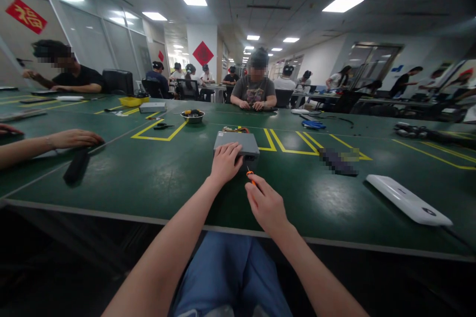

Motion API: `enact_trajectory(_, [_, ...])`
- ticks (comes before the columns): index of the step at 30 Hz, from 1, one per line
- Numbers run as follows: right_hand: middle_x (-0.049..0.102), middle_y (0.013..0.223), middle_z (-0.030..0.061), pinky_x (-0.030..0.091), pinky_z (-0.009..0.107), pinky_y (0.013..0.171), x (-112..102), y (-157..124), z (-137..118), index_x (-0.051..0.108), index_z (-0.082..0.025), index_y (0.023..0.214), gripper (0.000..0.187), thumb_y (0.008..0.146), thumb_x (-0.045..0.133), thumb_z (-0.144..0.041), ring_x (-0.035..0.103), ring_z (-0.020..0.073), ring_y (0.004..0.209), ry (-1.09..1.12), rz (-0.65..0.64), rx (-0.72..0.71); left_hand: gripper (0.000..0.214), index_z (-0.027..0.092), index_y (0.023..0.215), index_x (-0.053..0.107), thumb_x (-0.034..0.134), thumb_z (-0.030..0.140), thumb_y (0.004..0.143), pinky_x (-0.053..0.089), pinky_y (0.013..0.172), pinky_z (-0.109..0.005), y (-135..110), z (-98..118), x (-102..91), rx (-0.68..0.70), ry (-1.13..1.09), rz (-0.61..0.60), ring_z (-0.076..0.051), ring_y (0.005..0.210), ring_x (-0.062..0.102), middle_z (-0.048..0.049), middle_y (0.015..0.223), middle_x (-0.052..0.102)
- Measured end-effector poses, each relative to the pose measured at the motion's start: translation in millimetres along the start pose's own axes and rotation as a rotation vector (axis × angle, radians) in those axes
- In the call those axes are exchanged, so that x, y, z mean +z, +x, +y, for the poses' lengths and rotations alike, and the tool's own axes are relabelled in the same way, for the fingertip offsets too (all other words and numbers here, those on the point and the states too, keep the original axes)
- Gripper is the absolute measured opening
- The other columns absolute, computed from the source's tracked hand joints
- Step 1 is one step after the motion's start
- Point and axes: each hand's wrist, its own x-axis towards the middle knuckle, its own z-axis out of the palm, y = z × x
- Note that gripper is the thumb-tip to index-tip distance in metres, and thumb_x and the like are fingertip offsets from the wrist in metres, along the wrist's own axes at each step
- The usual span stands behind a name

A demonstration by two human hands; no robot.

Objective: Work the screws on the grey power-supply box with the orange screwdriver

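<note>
**Right hand:** my right hand (266,204) is nearly closed, fingers curled, pinching a small orange-handled screwdriver (250,176) between finger and thumb.

**Tool tip:** it points up toward the near end of the box, just beside a dark opening there; I cannot tell if it touches.

**Left hand:** my left hand (226,161) lies on the box with its fingers loosely spread, pressing on top and not wrapped around it.

**Box:** a gray metal box (236,142) sits flat on the green tabletop (156,183), a little left of my middle, with a few wires (236,130) at its far end.

**Near edge:** the pale table edge (111,210) runs below my wrists, with a band of green between it and the box.

**Right side:** a white flat device (408,199) sits well apart from my right hand, near the table's right edge; a pixelated object (337,161) lies nearer, inside yellow tape lines (293,144).

**Left side:** a black object (77,165) lies well left of the box, just below a co-worker's hand (76,138).

**Far side:** beyond the box are black pliers (163,126), a steel bowl (192,117) and a blue-handled tool (313,124); a person (255,86) sits across the table.
</note>
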Motion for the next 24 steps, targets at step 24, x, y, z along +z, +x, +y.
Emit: enact_trajectory(24, [0.048,0.125,0.0155,0.047,0.038,0.090,-10.8,1.5,-1.1,0.045,-0.016,0.121,0.033,0.089,0.044,-0.025,0.049,0.0228,0.116,0.368,-0.121,-0.020,0.033,0.023,0.118,0.051,0.047,0.029,0.086,0.029,0.102,-0.038,-2.2,-4.1,5.7,-0.013,-0.044,0.008,-0.021,0.119,0.044,-0.0031,0.127,0.054])
